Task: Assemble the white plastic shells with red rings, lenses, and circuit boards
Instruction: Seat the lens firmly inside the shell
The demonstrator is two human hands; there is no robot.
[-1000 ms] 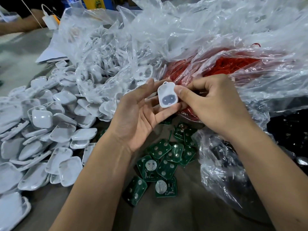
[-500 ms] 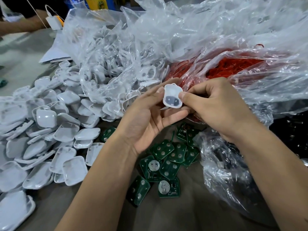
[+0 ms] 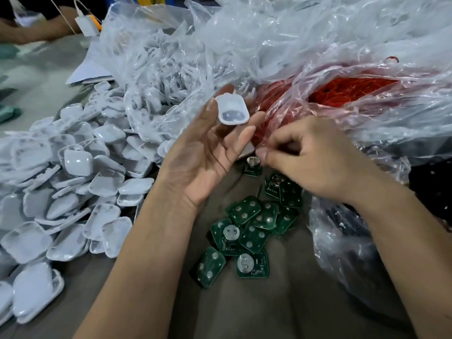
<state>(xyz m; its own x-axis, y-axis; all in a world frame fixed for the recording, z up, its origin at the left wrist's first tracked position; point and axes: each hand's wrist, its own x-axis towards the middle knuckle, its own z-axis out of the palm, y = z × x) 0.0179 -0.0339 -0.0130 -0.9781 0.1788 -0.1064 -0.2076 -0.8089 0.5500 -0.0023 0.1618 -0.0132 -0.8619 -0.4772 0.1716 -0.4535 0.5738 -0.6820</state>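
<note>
The grey tabletop [image 3: 281, 309] is buried along its far side under crumpled clear plastic bags [image 3: 281, 37]: one toward eleven o'clock stuffed with white parts, one toward one o'clock showing a mass of red rings [image 3: 352, 90]. At nine o'clock sprawls a big heap of white plastic shells [image 3: 73, 182], loose and empty as far as I can see, so most of the job looks undone. Near the middle, toward five o'clock of the hands, lies a small scatter of green circuit boards [image 3: 252, 228], some carrying a round silvery disc.

The left hand [image 3: 208, 152] is palm-up, fingers fairly straight, holding one white shell [image 3: 232, 111] at its fingertips, hollow side facing up with a dark patch inside; whether that is a lens I cannot tell. The right hand [image 3: 315, 155] is curled at the mouth of the red-ring bag, fingertips pinched together, apparently on a ring or the bag film, though I can't make out which. This shell seems to await its ring and board.

At ten o'clock, another person's arm [image 3: 36, 33] rests on the far edge.
</note>
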